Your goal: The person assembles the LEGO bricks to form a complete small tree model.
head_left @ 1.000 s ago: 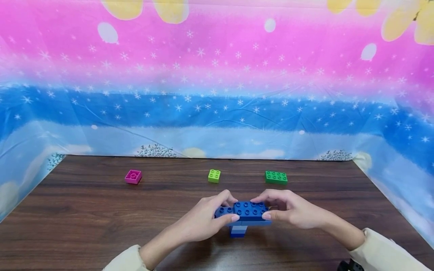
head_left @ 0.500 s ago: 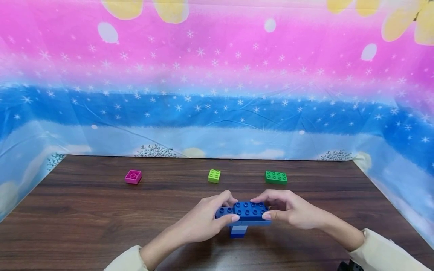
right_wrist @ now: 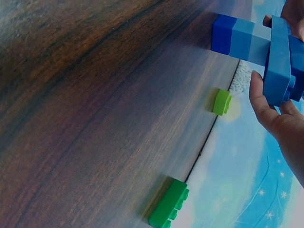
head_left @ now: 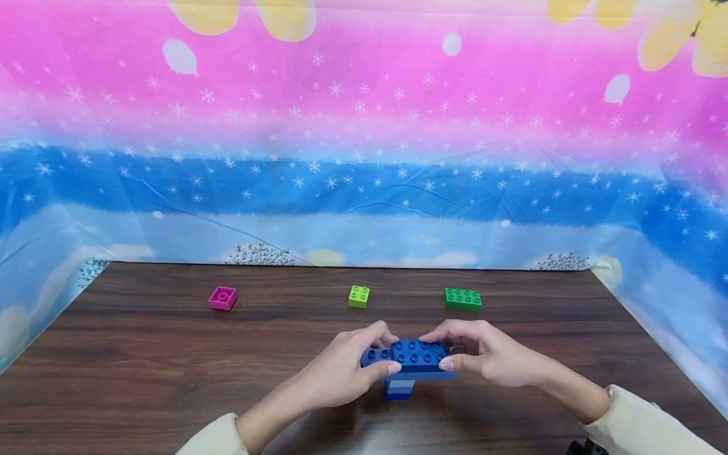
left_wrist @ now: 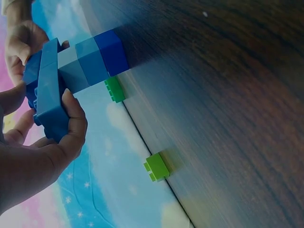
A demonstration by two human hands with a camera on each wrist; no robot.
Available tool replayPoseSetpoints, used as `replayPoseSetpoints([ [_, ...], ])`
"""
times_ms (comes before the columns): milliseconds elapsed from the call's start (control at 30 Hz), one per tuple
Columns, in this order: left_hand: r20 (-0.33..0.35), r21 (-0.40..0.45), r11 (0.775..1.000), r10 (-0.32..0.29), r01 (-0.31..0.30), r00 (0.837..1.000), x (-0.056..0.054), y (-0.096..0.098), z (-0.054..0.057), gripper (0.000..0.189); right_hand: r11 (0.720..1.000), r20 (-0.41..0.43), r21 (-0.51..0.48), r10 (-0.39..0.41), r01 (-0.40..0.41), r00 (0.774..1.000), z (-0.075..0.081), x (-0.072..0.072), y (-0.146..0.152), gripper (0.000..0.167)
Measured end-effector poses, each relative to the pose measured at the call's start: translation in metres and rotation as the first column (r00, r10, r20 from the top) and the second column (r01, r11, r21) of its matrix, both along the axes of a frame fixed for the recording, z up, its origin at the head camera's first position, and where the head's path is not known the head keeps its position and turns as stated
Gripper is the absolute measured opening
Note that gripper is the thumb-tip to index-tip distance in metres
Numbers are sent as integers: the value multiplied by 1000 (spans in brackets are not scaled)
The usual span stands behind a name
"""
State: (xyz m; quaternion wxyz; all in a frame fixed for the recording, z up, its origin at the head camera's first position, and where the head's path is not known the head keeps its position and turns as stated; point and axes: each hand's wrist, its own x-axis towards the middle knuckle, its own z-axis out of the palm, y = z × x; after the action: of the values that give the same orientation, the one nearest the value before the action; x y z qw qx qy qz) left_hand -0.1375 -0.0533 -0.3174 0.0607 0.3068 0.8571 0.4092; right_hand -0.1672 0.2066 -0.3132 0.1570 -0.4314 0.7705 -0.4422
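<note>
The person's two hands meet over a blue brick model [head_left: 422,373] on the tabletop [head_left: 142,366], closer to its near edge than to its far one and about midway between its sides. The left hand [head_left: 341,366] grips the model's left end between thumb and fingers, and the right hand [head_left: 500,357] pinches its right end likewise. A dark blue eight-stud brick [head_left: 419,356] sits uppermost, over a longer crosspiece, and a narrow column [head_left: 400,388] in three shades of blue (darkest at the foot, from where I stand) runs down underneath. Toward the far edge, well apart, lie a pink brick [head_left: 222,298] near the left corner, hollow side up, a lime brick [head_left: 359,296] around the middle and a green brick [head_left: 463,298] further right.
</note>
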Motion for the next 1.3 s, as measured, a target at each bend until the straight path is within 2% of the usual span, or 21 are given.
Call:
replayPoseSetpoints([
  [467, -7, -6, 1000, 2, -2, 1000, 0, -1, 0, 19, 999, 16, 25, -20, 19, 1000, 1, 1, -1, 32],
  [1000, 23, -7, 1000, -13, 13, 1000, -1, -3, 1, 22, 994, 30, 99, -54, 51, 998, 6, 3, -1, 30],
  [1300, 38, -33, 999, -29, 31, 999, -4, -5, 5, 27, 997, 29, 61, -48, 46, 998, 4, 4, -1, 32],
])
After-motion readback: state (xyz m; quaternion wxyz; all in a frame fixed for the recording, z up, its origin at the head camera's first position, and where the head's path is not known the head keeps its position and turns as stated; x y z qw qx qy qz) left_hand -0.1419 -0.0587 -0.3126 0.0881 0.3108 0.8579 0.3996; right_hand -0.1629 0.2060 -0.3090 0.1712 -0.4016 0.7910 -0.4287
